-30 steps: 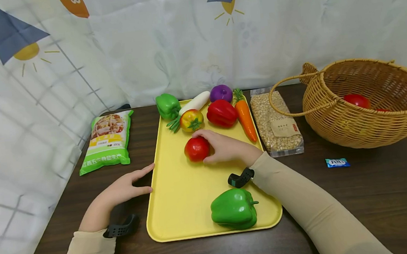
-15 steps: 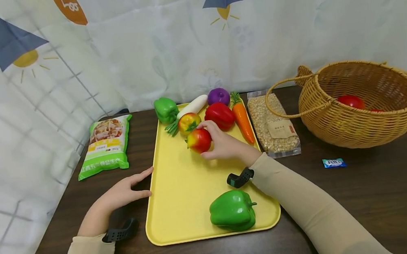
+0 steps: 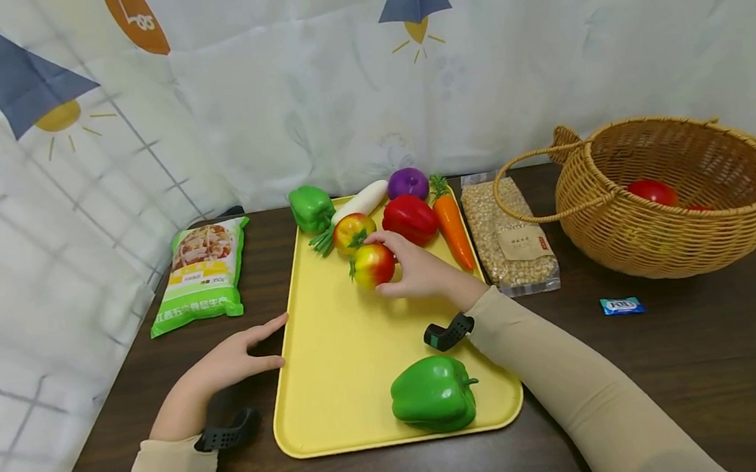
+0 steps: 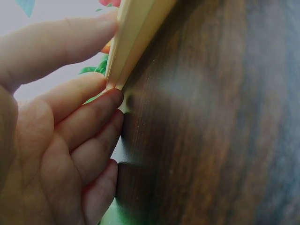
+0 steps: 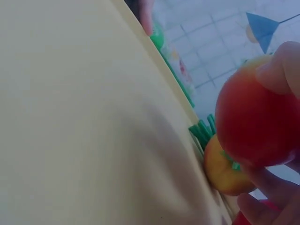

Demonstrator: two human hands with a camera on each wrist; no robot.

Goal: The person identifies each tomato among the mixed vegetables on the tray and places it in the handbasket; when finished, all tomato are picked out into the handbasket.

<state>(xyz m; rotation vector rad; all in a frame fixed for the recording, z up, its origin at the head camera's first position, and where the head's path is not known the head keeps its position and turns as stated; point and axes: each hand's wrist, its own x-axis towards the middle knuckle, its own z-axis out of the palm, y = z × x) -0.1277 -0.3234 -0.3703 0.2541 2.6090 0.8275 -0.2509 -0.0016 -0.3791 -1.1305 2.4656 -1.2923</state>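
Note:
In the head view my right hand (image 3: 418,268) grips a red and yellow tomato (image 3: 372,266) between thumb and fingers, over the yellow tray (image 3: 336,369). Its green leafy end faces left. The right wrist view shows the tomato's red side (image 5: 253,117) held just above the tray surface. Right behind it on the tray is a similar yellow and red tomato (image 3: 350,227). My left hand (image 3: 226,363) lies at the tray's left edge, with extended fingertips and thumb touching the rim (image 4: 123,51). A large green bell pepper (image 3: 434,395) rests on the tray's near right part.
A small green pepper (image 3: 311,208), white radish (image 3: 367,197), purple vegetable (image 3: 408,183), red pepper (image 3: 409,219) and carrot (image 3: 454,232) line the tray's far end. Around it are a food packet (image 3: 202,274), a grain bag (image 3: 511,234), a small blue packet (image 3: 622,306) and a wicker basket (image 3: 665,239) holding red items.
The tomato in my right hand has turned from its plain red side to show yellow and green leaves, and has come up slightly. My left hand stays at the tray's edge.

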